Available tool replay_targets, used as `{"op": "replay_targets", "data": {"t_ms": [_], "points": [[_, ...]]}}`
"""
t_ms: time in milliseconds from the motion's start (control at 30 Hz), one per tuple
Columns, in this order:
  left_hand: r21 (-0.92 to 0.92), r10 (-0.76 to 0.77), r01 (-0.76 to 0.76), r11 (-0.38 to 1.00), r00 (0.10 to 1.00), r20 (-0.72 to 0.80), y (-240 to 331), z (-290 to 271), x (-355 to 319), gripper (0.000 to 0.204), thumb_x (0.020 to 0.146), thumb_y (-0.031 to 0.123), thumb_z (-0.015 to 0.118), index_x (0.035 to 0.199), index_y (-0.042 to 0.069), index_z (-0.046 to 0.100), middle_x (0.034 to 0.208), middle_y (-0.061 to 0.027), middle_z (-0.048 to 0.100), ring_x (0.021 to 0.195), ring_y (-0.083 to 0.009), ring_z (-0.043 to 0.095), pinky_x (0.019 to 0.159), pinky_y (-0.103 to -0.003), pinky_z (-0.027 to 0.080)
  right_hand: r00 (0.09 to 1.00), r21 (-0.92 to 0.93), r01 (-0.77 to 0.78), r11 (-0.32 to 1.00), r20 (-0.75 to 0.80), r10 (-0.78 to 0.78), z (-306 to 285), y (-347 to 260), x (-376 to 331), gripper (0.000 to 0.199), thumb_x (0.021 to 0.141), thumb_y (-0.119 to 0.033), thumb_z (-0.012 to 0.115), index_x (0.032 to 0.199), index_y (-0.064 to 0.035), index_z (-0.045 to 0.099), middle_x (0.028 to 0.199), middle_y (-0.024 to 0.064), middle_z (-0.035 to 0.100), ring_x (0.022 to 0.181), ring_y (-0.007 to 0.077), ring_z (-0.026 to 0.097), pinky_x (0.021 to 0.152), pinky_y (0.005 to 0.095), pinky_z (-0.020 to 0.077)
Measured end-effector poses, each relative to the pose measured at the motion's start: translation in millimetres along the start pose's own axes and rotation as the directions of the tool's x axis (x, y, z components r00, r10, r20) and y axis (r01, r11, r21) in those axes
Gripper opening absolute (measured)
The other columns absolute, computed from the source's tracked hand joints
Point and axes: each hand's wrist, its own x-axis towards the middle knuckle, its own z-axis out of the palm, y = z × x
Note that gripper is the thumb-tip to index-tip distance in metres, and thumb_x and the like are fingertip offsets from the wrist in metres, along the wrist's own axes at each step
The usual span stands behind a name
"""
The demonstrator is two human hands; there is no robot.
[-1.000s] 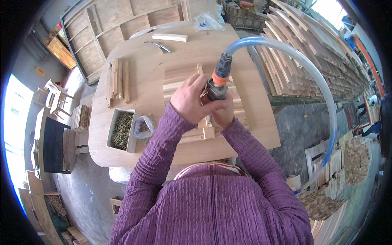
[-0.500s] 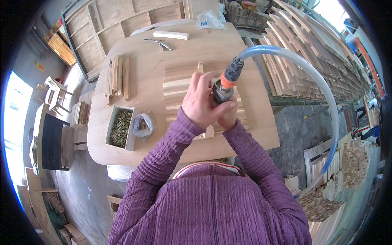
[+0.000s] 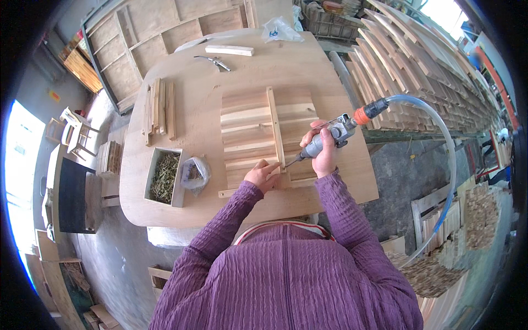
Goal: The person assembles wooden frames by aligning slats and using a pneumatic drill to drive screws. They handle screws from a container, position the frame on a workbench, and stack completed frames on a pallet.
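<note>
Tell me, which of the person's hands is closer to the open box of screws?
Left. The left hand presses on the wooden panel, to the right of the box of screws. The right hand holds the air screwdriver farther right.

One camera sits on the person's head and looks straight down, close above the rounded pale wooden table (image 3: 181, 206). Edges around the table bend.

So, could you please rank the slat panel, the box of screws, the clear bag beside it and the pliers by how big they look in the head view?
1. Slat panel
2. Box of screws
3. Clear bag
4. Pliers, though farther away, so unsure.
</note>
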Motion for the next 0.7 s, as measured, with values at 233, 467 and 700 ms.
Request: {"op": "replay_targets", "data": {"t_ms": [233,467,700], "points": [[0.068,-0.080,0.083,0.994,0.996,-0.047,16.1,9.2,6.6,0.022,0.074,0.025,0.063,0.091,0.012,0.061,0.088,-0.0090,0.055,0.078,-0.0283,0.059,0.068,-0.037,0.048,0.989,-0.223,0.014,0.975,0.146,0.019,19.9,-0.4,-12.4,0.034,0.081,-0.031,0.058,0.097,-0.0027,0.047,0.064,0.0053,0.051,0.061,0.0139,0.052,0.059,0.0282,0.0435],[-0.107,-0.227,0.227,0.968,0.974,0.010,13.5,16.4,21.6,0.021,0.070,0.020,0.060,0.087,0.008,0.063,0.079,-0.0097,0.059,0.072,-0.0259,0.060,0.067,-0.034,0.049,0.988,-0.244,0.034,0.969,0.155,0.004,21.7,-3.8,-13.9,0.037,0.079,-0.033,0.061,0.097,-0.0025,0.048,0.064,0.0048,0.052,0.060,0.0135,0.052,0.058,0.0269,0.0431],[-0.409,-0.320,0.375,0.832,0.926,0.198,-14.4,13.3,33.9,0.023,0.069,0.015,0.056,0.086,0.003,0.065,0.069,-0.0087,0.063,0.062,-0.0166,0.059,0.061,-0.029,0.048,0.979,-0.227,0.052,0.972,0.205,-0.004,38.6,-19.7,-10.7,0.040,0.078,-0.034,0.062,0.097,-0.0019,0.048,0.063,0.0057,0.052,0.060,0.0140,0.052,0.057,0.0273,0.0429]]}}
